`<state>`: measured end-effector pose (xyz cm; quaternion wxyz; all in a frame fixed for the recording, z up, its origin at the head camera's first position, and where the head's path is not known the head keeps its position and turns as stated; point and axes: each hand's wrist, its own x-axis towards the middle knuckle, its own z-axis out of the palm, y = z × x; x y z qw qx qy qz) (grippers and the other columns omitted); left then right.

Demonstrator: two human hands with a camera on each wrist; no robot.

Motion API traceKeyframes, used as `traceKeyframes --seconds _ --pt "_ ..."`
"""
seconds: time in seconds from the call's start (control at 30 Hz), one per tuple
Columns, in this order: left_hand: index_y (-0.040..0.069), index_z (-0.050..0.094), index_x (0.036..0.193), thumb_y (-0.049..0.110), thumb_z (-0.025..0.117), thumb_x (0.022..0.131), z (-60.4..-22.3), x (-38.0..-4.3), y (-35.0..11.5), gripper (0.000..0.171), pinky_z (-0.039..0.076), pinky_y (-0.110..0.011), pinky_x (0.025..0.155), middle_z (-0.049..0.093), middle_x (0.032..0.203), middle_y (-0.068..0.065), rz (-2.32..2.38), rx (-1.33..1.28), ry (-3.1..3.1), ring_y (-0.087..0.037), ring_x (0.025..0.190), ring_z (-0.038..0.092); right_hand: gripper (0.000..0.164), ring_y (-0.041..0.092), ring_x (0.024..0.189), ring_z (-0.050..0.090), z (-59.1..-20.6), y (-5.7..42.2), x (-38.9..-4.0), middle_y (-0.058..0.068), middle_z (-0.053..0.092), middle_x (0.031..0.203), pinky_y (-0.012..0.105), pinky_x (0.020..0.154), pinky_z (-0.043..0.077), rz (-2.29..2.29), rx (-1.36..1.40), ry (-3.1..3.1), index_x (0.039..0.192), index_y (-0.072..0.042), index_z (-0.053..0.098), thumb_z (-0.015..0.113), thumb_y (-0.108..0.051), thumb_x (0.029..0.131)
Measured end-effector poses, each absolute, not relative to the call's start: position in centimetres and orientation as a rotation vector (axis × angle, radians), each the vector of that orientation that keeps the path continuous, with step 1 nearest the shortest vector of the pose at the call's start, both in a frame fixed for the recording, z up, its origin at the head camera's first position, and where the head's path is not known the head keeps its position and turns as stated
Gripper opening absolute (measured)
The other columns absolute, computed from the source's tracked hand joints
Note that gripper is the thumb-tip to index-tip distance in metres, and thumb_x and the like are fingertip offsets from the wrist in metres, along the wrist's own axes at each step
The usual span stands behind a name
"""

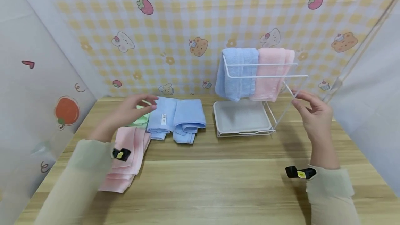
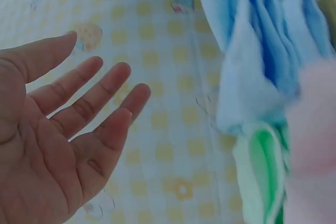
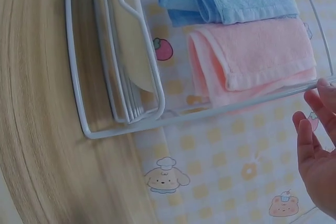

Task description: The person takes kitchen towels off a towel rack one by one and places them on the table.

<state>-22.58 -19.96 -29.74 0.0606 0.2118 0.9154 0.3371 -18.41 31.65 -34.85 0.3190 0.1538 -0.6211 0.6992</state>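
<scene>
As I look on from far away, I see the left hand point(image 1: 134, 108) up over a green cloth point(image 1: 142, 120), close to a folded blue cloth point(image 1: 155, 118) on the bench point(image 1: 212, 186). Its fingers are loose and a bit apart, and they hold nothing. Just beside that lies a second blue cloth point(image 1: 189, 112), folded too. Some folded pink cloth point(image 1: 133, 145) lies nearer the front, by the left wrist.

The right hand point(image 1: 316, 115) is at the side of the white rack point(image 1: 268, 76), and its thumb and fingers pinch a thin side bar. Up on the rack hang a blue towel point(image 1: 239, 71) and a pink towel point(image 1: 270, 71), side by side, with the blue one on the left. Low down in the rack I can see a pale tray point(image 1: 242, 115). Behind it all is a yellow and white checked sheet point(image 1: 175, 27) with strawberries, bears and cakes on it.
</scene>
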Motion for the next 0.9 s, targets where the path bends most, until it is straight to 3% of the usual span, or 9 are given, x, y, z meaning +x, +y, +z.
traceKeyframes --seconds 0.27,0.53,0.73,0.9 --pt "0.009 0.054 0.140 0.025 0.057 0.102 -29.5 -25.2 -13.9 0.041 0.048 -0.050 0.104 0.062 0.135 -0.015 1.251 0.752 2.664 -0.031 0.126 0.057 0.021 0.012 0.104 0.070 -35.1 31.6 -18.5 0.002 0.077 0.104 0.015 0.081 0.056 1.825 0.407 -1.604 0.104 0.023 0.063 0.062 0.023 0.083" --pt "0.015 0.043 0.148 0.024 0.057 0.102 -28.7 -27.5 -8.5 0.049 0.051 -0.045 0.103 0.062 0.134 -0.014 1.696 0.796 2.448 -0.026 0.125 0.059 0.018 0.010 0.104 0.069 -34.8 31.2 -18.5 -0.001 0.076 0.102 0.014 0.080 0.056 1.782 0.359 -1.668 0.102 0.018 0.066 0.063 0.020 0.084" --pt "0.012 0.037 0.151 0.014 0.059 0.100 -28.0 -29.4 -4.8 0.055 0.052 -0.043 0.101 0.060 0.135 -0.020 1.825 0.949 2.360 -0.030 0.124 0.059 0.017 0.009 0.104 0.069 -34.8 31.2 -18.5 -0.003 0.076 0.102 0.012 0.080 0.056 1.747 0.330 -1.708 0.102 0.018 0.066 0.064 0.019 0.085" --pt "0.019 0.035 0.152 0.028 0.049 0.105 -27.4 -30.5 -2.7 0.050 0.053 -0.046 0.097 0.061 0.137 -0.013 1.884 0.898 2.263 -0.028 0.126 0.060 0.016 0.008 0.106 0.068 -34.9 31.3 -18.5 -0.004 0.076 0.103 0.012 0.081 0.055 1.729 0.319 -1.738 0.102 0.018 0.065 0.063 0.018 0.086"
